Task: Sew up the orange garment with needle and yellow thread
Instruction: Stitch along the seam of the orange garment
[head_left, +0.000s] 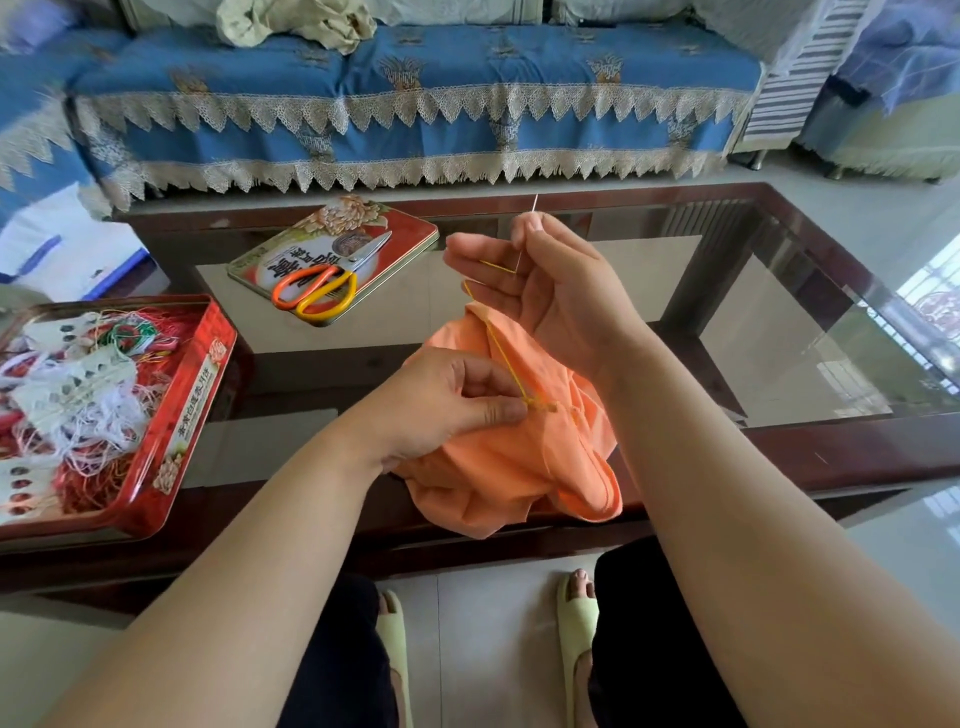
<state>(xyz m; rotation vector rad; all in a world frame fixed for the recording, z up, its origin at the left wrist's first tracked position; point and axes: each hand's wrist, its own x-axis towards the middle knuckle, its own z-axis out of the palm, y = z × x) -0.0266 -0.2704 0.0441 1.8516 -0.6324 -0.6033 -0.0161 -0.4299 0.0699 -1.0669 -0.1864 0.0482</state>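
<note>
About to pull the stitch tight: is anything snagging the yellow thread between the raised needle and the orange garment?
Nothing visible does. The yellow thread runs free from the thin steel needle down to the crumpled orange garment.

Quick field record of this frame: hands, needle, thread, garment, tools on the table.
right hand: raised, pinching thin steel needle, tip pointing up
left hand: pinching orange cloth garment at the stitch
yellow thread: runs taut from needle down to garment
orange-and-yellow-handled scissors: lying on flat red tin lid
open red tin of tangled threads: left table edge
glass-topped dark wood table: garment over its near edge
</note>
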